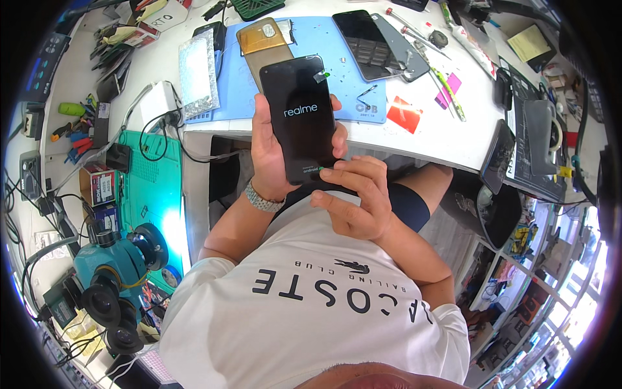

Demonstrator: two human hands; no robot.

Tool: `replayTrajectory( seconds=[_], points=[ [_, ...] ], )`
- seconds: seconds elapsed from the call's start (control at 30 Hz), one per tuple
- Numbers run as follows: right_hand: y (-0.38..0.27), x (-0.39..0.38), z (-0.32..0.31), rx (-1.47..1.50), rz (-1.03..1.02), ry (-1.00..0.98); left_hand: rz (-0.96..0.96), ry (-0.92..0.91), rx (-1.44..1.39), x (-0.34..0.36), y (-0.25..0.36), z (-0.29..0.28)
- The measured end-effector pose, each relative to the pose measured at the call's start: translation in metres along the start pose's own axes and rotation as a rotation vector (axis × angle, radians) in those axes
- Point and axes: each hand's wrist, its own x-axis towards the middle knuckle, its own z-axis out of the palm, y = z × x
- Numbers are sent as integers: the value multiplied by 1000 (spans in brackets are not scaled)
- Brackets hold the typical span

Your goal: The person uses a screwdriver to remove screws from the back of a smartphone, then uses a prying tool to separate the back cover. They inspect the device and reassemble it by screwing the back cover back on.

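Note:
A black smartphone (299,133) rests in my left hand (267,146), whose thumb lies along its left edge and whose fingertips wrap the right edge. Its screen is lit with a start-up logo, and a small clear-and-green film tab sticks out at the upper right corner. My right hand (359,201) is beside the phone's lower right corner, fingers apart and holding nothing. Its foremost fingertip is at the bottom of the screen; whether it touches the glass I cannot tell. Beyond the phone, an amber see-through phone case (264,39) lies on a blue work mat (236,97).
Another black phone (366,42) and a grey panel (414,61) lie at the far side. Bubble wrap (197,78), a red card (404,115) and a screwdriver (405,27) are on the white table (447,139). A teal microscope (113,266) stands left, beside a green mat (152,188).

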Motion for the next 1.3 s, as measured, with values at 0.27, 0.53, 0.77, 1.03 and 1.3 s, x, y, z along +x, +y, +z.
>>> replayTrajectory(
  seconds=[0.27, 0.53, 0.77, 1.03, 1.3],
  points=[
    [-1, 2, -1, 19, 52, 26, 6, -12, -12, 0, 0, -9],
    [-2, 9, 2, 154, 406, 249, 77, 92, 108, 2, -4, -9],
    [-1, 4, 8, 620, 827, 242, 218, 324, 464, 10, -6, -7],
    [11, 24, -11, 243, 351, 119, 226, 456, 431, 5, -4, -5],
    [10, 30, -17, 435, 409, 102, 210, 309, 248, 3, -6, -6]
  ],
)
